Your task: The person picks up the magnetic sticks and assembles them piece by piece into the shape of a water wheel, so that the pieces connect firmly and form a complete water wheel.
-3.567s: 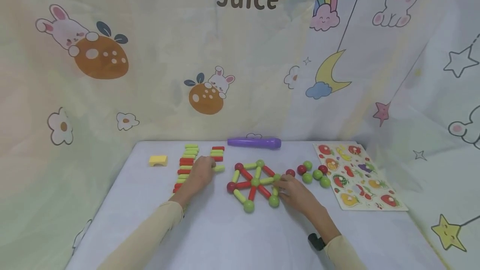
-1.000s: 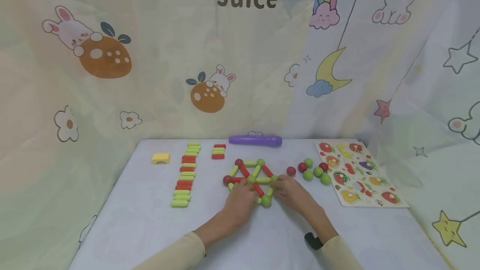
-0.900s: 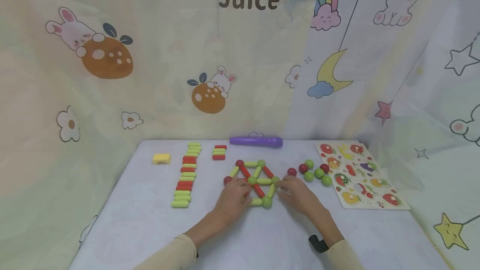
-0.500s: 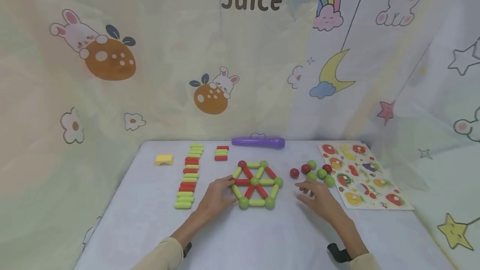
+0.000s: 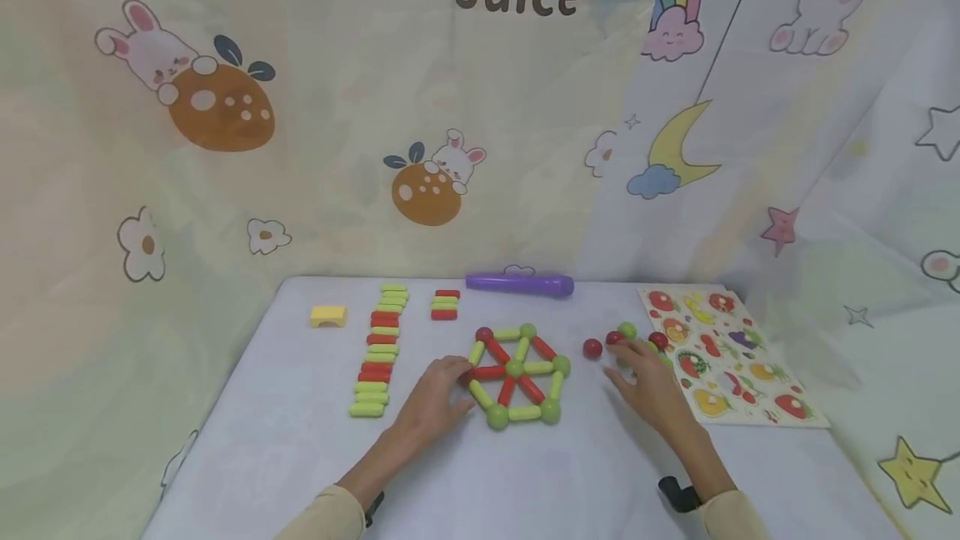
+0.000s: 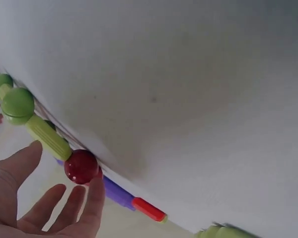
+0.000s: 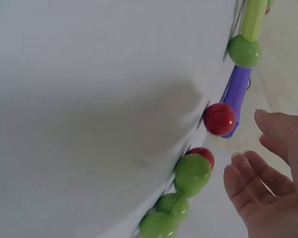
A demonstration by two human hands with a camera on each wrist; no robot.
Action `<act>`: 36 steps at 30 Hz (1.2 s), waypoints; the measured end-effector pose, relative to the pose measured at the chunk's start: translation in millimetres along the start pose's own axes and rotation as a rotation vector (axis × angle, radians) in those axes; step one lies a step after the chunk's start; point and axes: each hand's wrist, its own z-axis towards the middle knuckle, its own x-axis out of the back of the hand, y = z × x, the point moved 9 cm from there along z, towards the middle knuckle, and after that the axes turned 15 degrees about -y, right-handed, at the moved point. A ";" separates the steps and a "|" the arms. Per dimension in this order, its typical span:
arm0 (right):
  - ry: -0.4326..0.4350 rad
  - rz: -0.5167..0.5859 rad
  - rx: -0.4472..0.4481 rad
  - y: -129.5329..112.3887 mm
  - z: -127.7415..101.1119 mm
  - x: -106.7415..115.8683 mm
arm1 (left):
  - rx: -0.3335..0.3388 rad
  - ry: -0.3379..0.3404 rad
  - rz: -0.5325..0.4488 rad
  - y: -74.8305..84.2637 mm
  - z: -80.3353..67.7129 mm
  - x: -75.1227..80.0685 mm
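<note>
A flat six-sided wheel of rods and balls lies on the table, with a green centre ball and red and green spokes. My left hand is at its left corner, where the index fingertip touches a dark red ball. The thumb is spread apart, beside a green rod of the rim. My right hand reaches over the loose balls right of the wheel with fingers loosely bent and nothing between them. A single red ball sits left of its fingertips; some green balls are partly hidden by the hand in the head view.
A long column of red and green rods lies at the left, a short stack of rods behind. A yellow block, a purple tapered stick and a fruit picture board stand around the work.
My left hand brought a green rod from the stacks; one now joins the wheel's two front balls. That hand then moved to the left corner. My right hand left the wheel for the loose balls.
</note>
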 end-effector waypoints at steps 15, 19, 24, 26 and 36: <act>-0.083 -0.086 0.039 -7.5 45.7 -15.9 | 0.094 -0.028 0.093 -9.3 59.4 41.0; -0.102 -0.082 -0.007 -7.0 51.3 -17.5 | 0.132 0.040 0.323 -32.7 88.7 61.5; -0.148 -0.069 -0.053 -4.1 56.8 -21.2 | 0.160 -0.005 0.547 -51.0 106.0 57.3; -0.163 -0.066 -0.061 -3.1 58.3 -22.4 | 0.155 -0.027 0.615 -53.8 109.5 52.5; -0.218 -0.058 -0.055 2.4 63.8 -28.1 | 0.145 -0.030 0.666 -47.4 108.2 38.3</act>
